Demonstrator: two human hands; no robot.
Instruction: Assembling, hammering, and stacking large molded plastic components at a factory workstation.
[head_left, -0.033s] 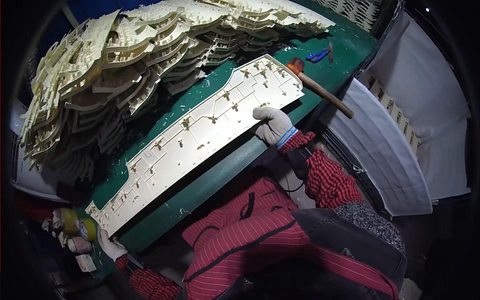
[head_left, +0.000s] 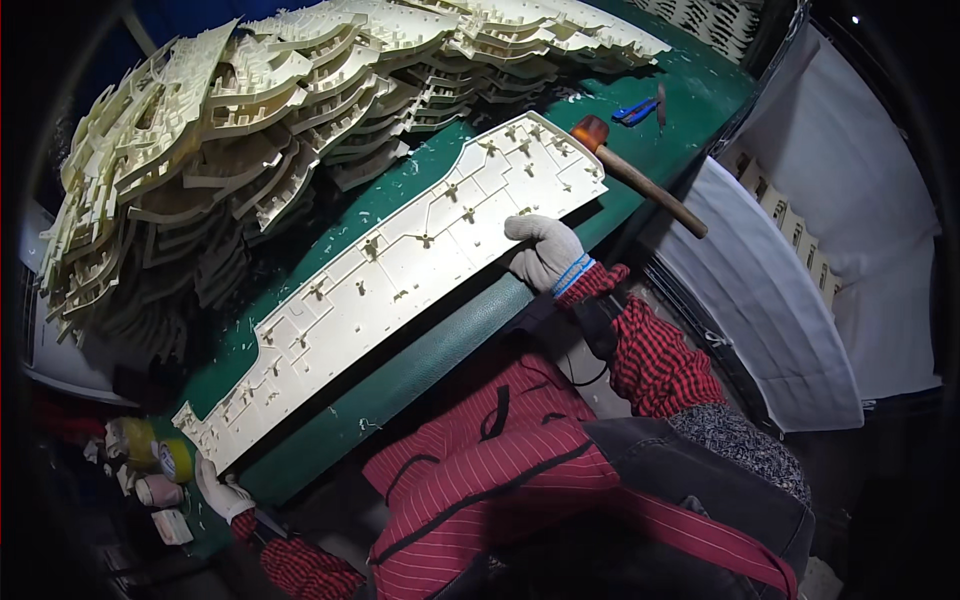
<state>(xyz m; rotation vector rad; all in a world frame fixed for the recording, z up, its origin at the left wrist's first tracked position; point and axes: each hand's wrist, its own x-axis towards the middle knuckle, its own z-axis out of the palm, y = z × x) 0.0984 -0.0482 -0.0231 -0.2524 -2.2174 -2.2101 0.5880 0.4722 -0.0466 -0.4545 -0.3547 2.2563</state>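
Observation:
A long cream plastic panel [head_left: 400,270] with raised ribs and small posts lies slantwise over the green table [head_left: 440,345]. My gloved right hand [head_left: 548,252] grips its near edge toward the right end, thumb on top and the other fingers partly hidden underneath. At the lower left end, my gloved left hand [head_left: 222,490] holds the panel's corner, its fingers along the edge. Just beyond the panel's right end rests a mallet [head_left: 640,180] with an orange-brown head and a wooden handle.
Stacked cream panels [head_left: 290,90] fill the far left of the table. A blue-handled cutting tool [head_left: 640,108] lies at the far right. Rolls of yellow tape [head_left: 175,460] sit by my left hand. White cloth [head_left: 770,290] hangs over a bin or rack at the right. Pale plastic scraps dot the table.

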